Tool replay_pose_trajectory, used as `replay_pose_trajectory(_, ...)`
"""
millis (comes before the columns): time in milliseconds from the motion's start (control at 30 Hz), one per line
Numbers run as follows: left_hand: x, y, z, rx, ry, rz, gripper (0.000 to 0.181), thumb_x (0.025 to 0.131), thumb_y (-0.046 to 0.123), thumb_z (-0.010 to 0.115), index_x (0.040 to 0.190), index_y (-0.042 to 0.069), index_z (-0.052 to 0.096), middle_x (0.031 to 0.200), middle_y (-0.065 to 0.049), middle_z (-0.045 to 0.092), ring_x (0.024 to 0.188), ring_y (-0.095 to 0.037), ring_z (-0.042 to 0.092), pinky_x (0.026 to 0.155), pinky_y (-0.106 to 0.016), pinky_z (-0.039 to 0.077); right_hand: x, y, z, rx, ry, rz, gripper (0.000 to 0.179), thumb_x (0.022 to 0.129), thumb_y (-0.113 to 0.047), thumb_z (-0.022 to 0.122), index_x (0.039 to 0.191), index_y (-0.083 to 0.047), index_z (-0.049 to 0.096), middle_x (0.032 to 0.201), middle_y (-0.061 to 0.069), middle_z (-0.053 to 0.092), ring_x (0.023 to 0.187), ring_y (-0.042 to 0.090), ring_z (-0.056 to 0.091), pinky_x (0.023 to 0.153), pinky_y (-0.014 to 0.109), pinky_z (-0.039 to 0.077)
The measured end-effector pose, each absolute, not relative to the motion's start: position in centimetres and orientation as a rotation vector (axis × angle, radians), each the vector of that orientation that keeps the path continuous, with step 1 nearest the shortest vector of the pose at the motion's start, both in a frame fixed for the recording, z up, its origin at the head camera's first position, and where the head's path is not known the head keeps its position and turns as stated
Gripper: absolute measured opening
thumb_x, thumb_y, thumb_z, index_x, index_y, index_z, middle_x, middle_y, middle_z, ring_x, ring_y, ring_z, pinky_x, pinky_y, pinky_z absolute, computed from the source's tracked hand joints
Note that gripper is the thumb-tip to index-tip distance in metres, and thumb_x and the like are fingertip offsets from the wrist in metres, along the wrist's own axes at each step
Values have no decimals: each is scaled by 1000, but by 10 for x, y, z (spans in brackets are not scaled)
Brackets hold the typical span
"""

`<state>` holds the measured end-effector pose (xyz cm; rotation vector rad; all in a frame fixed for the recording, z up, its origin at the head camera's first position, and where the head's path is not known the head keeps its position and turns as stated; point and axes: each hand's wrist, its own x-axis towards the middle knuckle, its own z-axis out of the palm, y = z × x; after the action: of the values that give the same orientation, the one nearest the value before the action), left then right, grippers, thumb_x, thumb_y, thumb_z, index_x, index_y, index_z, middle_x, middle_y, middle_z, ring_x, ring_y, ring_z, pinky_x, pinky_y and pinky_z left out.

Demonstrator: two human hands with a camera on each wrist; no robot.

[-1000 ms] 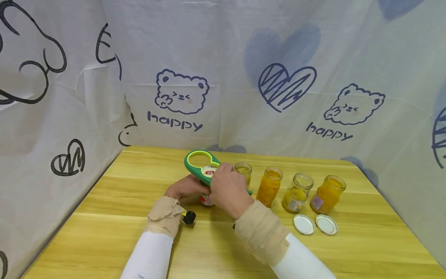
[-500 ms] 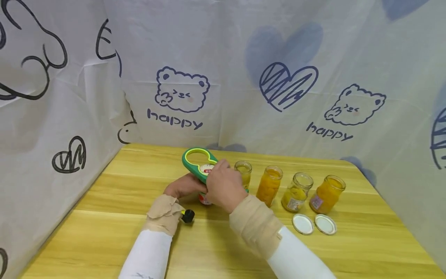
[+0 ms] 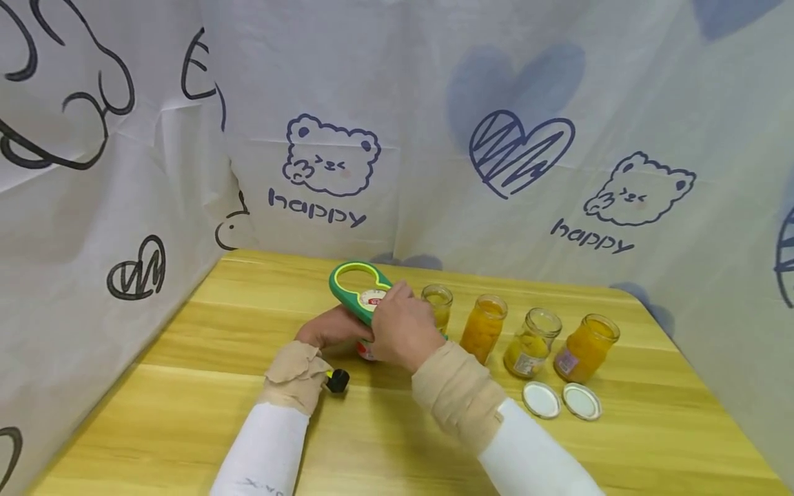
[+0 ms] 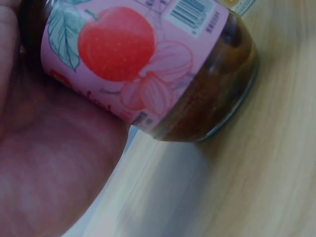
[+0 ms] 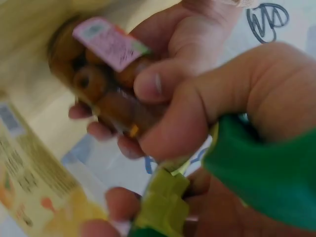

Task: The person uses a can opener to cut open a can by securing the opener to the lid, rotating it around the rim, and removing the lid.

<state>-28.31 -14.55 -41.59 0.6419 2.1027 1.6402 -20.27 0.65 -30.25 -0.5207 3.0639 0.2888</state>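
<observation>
Upright-to-tilted in my left hand [image 3: 335,328] is a glass jar [image 4: 207,98] of dark round fruit, its pink label [image 4: 116,44] printed with a red fruit. The fingers wrap round the jar's body, seen also in the right wrist view. My right hand [image 3: 406,329] grips a green jar opener [image 3: 350,300] with yellow-lined round openings. Its smaller opening sits about the jar's pale lid [image 3: 372,297], which carries a red mark. The right hand hides the opener's handle end and part of the lid.
Right of my hands stands a row of several lidless glass jars: one pale yellow [image 3: 440,310], one orange [image 3: 484,327], one with yellow fruit [image 3: 526,353], one orange [image 3: 586,351]. Two lids, one [image 3: 542,400] beside the other [image 3: 582,401], lie before them. Printed cloth hangs behind the table.
Both hands keep their hold on the jar and opener. The right hand and opener have shifted slightly left relative to the row of jars. The head view has moved a little.
</observation>
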Motion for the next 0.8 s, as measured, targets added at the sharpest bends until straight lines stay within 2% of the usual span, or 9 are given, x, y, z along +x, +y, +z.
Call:
replay_pose_trajectory(167,-285,-143,-412,666,2108,1614,70,81,3,77,146,1,51,147,-20,56,130,-21,54,123,-49,39,-202,13,-297,-689,3091,350,68,84,-57,76,98,9,70,98,19,61,75,21,60,65,37,64)
replay_pose_trajectory(267,-287,-141,-410,665,2115,1597,67,81,4,78,144,2,53,146,-19,58,127,-18,55,122,-46,40,-203,15,-295,-715,3090,350,67,85,-57,76,97,8,71,99,20,63,78,22,61,66,37,65)
replay_pose_trajectory(400,-287,-139,-409,661,2121,1607,67,81,5,78,143,3,55,145,-18,58,129,-20,55,123,-48,39,-205,13,-295,-661,3073,338,73,84,-58,76,108,11,67,106,22,65,85,24,64,71,37,65)
replay_pose_trajectory(600,-286,-141,-417,610,2114,1651,67,79,5,78,143,5,55,144,-15,59,125,-17,55,122,-46,38,-211,8,-299,-538,2978,406,89,86,-60,73,135,13,56,136,27,59,106,30,69,79,39,65)
replay_pose_trajectory(800,-285,-143,-423,618,2146,1668,65,80,5,78,141,4,56,141,-16,60,120,-14,57,116,-42,44,-215,6,-305,-487,2961,371,96,88,-60,71,145,13,46,147,28,54,113,32,69,82,41,65)
